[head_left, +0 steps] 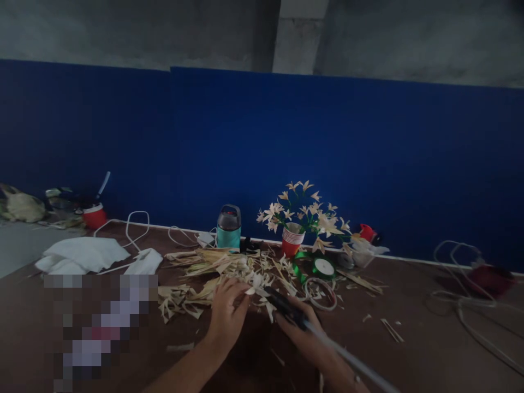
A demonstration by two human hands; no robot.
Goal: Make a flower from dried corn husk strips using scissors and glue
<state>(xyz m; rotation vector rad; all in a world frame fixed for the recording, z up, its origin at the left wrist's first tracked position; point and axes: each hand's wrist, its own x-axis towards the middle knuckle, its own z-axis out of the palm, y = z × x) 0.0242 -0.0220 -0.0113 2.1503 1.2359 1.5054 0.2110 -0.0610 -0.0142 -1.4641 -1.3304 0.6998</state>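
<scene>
My left hand (229,305) is closed at the fingertips on a pale corn-husk flower (257,283). Wrapped in my right hand (298,327) is a black hot glue gun (289,308), its nozzle end close to the flower's right side. A long whitish rod runs back from the gun past my right wrist. Just beyond both hands lies a heap of dry husk strips (221,265). Behind the heap, a stack of red and white paper cups (291,240) holds finished husk flowers (315,210) on green stems.
A teal jar with a dark lid (229,229) stands by the blue partition (245,136). Green ribbon on a spool (323,267) and a wire coil (321,295) lie to the right. White cloth (84,254) and a red cup (94,216) are at left, loose cables (462,295) at far right.
</scene>
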